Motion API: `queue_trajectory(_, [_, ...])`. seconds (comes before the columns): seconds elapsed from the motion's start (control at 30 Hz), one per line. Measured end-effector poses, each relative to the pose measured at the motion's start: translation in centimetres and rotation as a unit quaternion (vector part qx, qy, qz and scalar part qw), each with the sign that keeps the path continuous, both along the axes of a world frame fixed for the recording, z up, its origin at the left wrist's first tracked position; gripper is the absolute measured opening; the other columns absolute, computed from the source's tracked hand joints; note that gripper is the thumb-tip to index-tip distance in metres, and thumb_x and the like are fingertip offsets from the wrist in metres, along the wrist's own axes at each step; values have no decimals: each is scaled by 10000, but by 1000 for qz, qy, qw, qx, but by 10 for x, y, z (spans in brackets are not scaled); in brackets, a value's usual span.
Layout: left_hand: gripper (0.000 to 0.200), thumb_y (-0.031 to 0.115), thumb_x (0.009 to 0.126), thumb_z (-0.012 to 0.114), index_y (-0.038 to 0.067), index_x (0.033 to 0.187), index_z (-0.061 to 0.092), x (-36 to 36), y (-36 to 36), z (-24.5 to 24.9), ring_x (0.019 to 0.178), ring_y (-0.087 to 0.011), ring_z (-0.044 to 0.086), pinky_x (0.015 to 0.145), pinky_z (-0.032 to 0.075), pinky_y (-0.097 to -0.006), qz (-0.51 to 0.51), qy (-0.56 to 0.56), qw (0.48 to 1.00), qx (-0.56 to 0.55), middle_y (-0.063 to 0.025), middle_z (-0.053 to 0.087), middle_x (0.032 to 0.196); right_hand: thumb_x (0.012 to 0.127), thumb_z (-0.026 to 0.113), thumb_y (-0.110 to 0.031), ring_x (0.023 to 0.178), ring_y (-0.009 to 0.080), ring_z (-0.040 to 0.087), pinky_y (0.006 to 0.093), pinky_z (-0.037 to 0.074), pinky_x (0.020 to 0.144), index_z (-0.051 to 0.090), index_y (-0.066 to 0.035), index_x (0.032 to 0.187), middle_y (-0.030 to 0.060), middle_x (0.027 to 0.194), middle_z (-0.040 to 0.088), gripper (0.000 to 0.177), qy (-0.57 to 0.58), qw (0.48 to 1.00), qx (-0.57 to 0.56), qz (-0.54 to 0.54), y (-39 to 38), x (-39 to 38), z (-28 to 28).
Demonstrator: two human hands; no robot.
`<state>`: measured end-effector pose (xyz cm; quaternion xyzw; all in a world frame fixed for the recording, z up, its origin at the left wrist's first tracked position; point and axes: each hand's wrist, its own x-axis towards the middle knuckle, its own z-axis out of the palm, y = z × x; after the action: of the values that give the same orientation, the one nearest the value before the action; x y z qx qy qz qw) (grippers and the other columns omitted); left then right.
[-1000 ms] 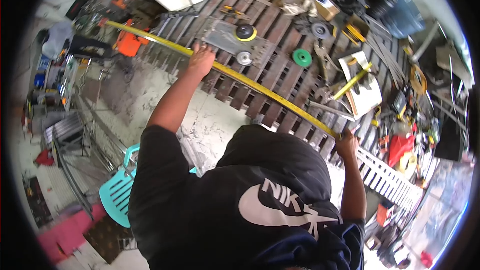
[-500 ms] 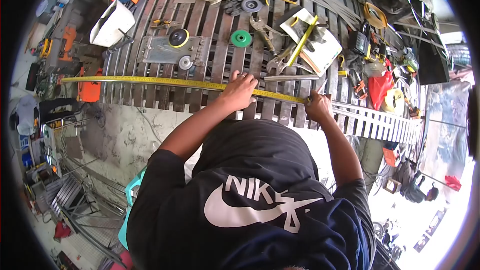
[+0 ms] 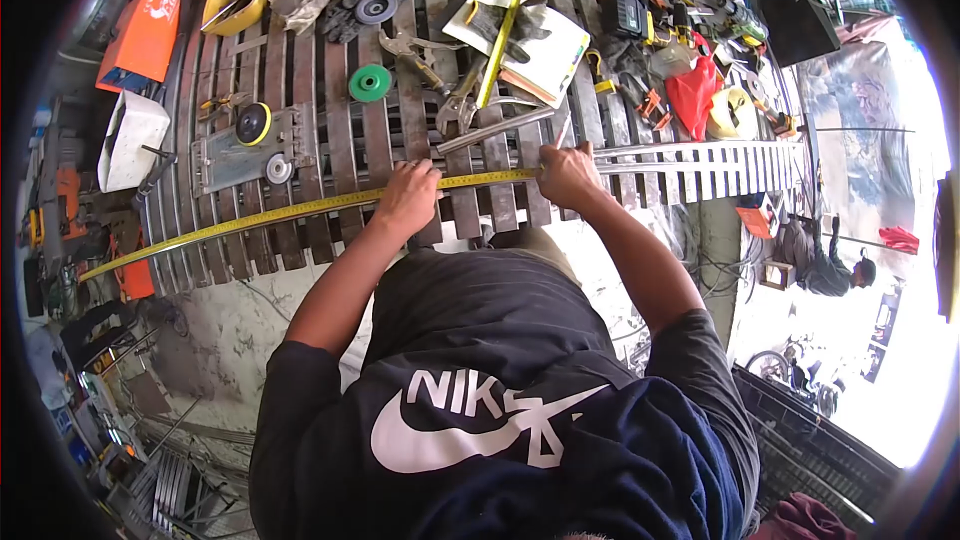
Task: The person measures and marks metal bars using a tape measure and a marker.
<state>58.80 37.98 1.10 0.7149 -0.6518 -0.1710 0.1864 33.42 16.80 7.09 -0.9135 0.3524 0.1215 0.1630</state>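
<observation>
While the soft, dark cloth of a shirt (image 3: 480, 305) rounds out beside the bench (image 3: 321, 242), the yellow tape measure (image 3: 260, 218), a thin, flat band with fine markings, runs along the front edge, its far tip reaching past the left end. The left hand (image 3: 408, 198) lies on the band with its fingers bent; how closed that grip is I cannot tell. The right hand (image 3: 572, 176) meets the band's other end, its grip curled in around a slender pale stick (image 3: 565, 127) that points up and away.

Just beyond lies a smooth, round silver tube (image 3: 497, 129), then a steel wrench (image 3: 458, 112). Toward the left end, a dull, scuffed metal plate (image 3: 222, 155) bears a black disc (image 3: 253, 124) rimmed in yellow and a small silvery disc (image 3: 279, 168). Farther back on the worn brown slats sit a round green disc (image 3: 370, 82) and white paper (image 3: 560, 50) under a crumpled dark glove (image 3: 520, 35). Near the far edge stands a rounded yellow tub (image 3: 225, 30).
</observation>
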Motion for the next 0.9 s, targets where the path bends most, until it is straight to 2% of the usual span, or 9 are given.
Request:
queue_trajectory(0.23, [216, 104, 865, 814, 25, 1054, 744, -11, 1, 5, 1118, -349, 665, 1047, 449, -467, 19, -51, 999, 0, -142, 701, 1104, 823, 586, -96, 876, 419, 769, 554, 346, 1115, 758, -62, 1101, 255, 864, 773, 329, 22, 1000, 8, 4, -28, -42, 26])
queue_trajectory(0.33, [247, 85, 842, 826, 27, 1071, 753, -19, -1, 8, 1137, -338, 668, 1079, 429, -468, 50, -61, 997, 14, -131, 714, 1107, 853, 600, -132, 884, 402, 783, 556, 343, 1118, 764, -77, 1117, 243, 867, 779, 315, -8, 1000, -3, 3, -67, -93, 37])
queue_trajectory(0.53, [297, 33, 790, 853, 52, 1075, 769, -39, -9, 21, 1093, -330, 681, 1081, 420, -448, 96, -91, 991, 29, -104, 733, 1079, 891, 590, -158, 933, 422, 783, 640, 291, 1205, 759, -100, 1143, 242, 937, 791, 310, 21, 999, -40, 3, -183, -227, 20])
queue_trajectory(0.6, [305, 36, 759, 863, 52, 1048, 766, -42, -10, 17, 1078, -348, 680, 1069, 421, -457, 107, -115, 987, 16, -100, 736, 1065, 879, 602, -158, 958, 405, 782, 673, 306, 1182, 755, -96, 1109, 251, 954, 787, 283, 6, 999, -50, -9, -225, -275, 9])
queue_trajectory(0.67, [295, 29, 772, 850, 51, 1052, 761, -44, -12, 16, 1087, -335, 682, 1086, 404, -458, 123, -120, 984, 51, -101, 732, 1060, 896, 675, -150, 944, 436, 760, 534, 540, 980, 727, -56, 994, 248, 959, 781, 146, 26, 997, -70, -14, -254, -307, 25])
queue_trajectory(0.73, [283, 19, 786, 838, 57, 1053, 754, -50, -16, 20, 1100, -314, 686, 1100, 393, -457, 132, -134, 980, 65, -95, 726, 1052, 918, 650, -182, 978, 450, 758, 561, 536, 1010, 725, -53, 1022, 267, 949, 770, 182, -6, 999, -17, -49, -284, -344, 23])
queue_trajectory(0.77, [281, 17, 788, 837, 59, 1053, 753, -50, -16, 21, 1106, -310, 686, 1105, 390, -458, 137, -140, 978, 76, -91, 726, 1051, 939, 687, -224, 977, 465, 750, 549, 579, 910, 709, -38, 1015, 264, 949, 766, 202, 11, 999, -32, -27, -298, -359, 24])
queue_trajectory(0.8, [280, 16, 790, 836, 61, 1053, 752, -52, -18, 21, 1111, -306, 687, 1110, 387, -459, 142, -147, 975, 85, -87, 725, 1051, 941, 713, -235, 965, 467, 746, 564, 565, 912, 709, -37, 1002, 263, 952, 766, 207, 15, 999, -22, -23, -311, -375, 21])
queue_trajectory(0.9, [273, 18, 792, 840, 70, 1042, 744, -62, -25, 29, 1121, -292, 690, 1125, 378, -470, 158, -148, 971, 100, -78, 724, 1056, 915, 731, -199, 929, 469, 733, 559, 559, 911, 712, -41, 969, 253, 942, 756, 168, -3, 999, -35, 14, -331, -405, 20])
